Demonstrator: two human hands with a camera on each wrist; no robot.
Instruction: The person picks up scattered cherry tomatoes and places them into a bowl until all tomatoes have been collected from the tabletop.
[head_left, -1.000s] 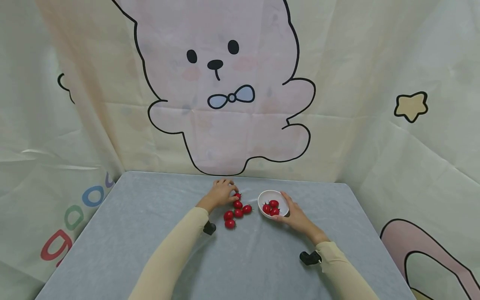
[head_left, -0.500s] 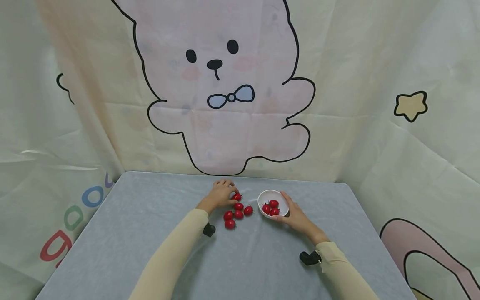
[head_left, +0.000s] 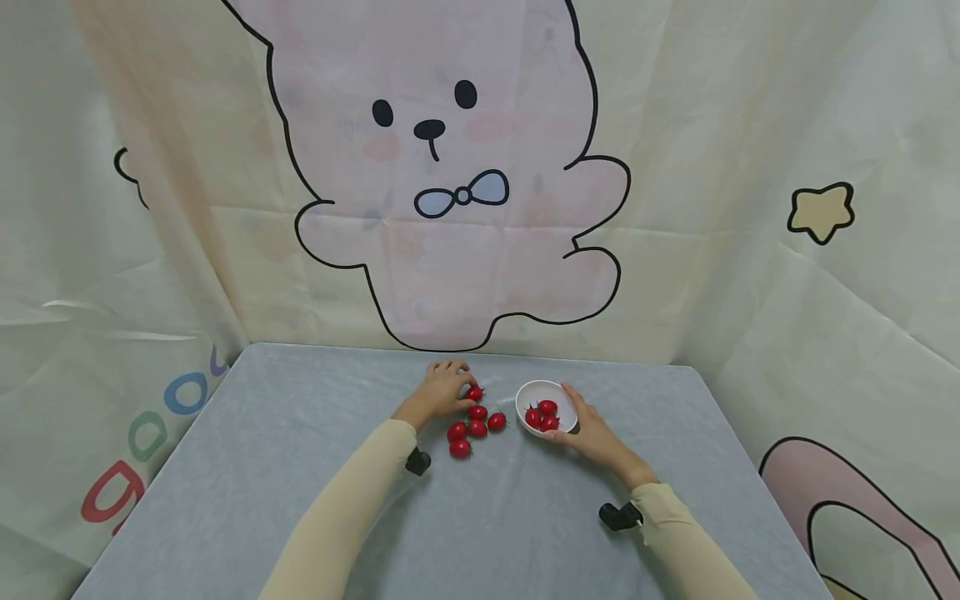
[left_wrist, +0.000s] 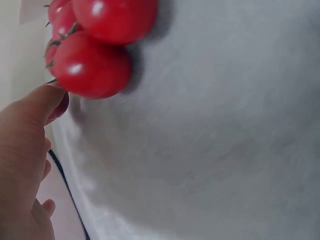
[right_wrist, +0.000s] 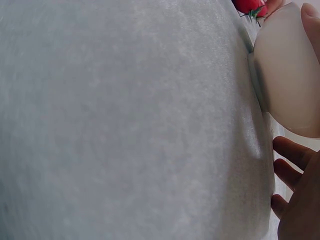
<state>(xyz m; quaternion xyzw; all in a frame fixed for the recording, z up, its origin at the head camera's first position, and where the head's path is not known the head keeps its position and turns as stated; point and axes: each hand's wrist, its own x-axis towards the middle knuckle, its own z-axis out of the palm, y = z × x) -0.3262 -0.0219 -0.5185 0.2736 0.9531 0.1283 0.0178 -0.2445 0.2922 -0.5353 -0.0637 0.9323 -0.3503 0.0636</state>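
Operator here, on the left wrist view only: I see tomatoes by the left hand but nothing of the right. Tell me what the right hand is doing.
Observer: The right hand grips a white bowl, to the right of the loose tomatoes.
Operator: Count what's in that bowl for me.
Observer: The head view shows three tomatoes in the bowl, all red.

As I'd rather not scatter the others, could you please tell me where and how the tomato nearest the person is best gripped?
I'd pinch the nearest tomato by its left and right sides, coming from the person's side: it is round, and its closest neighbour lies just beyond, leaving the near side free.
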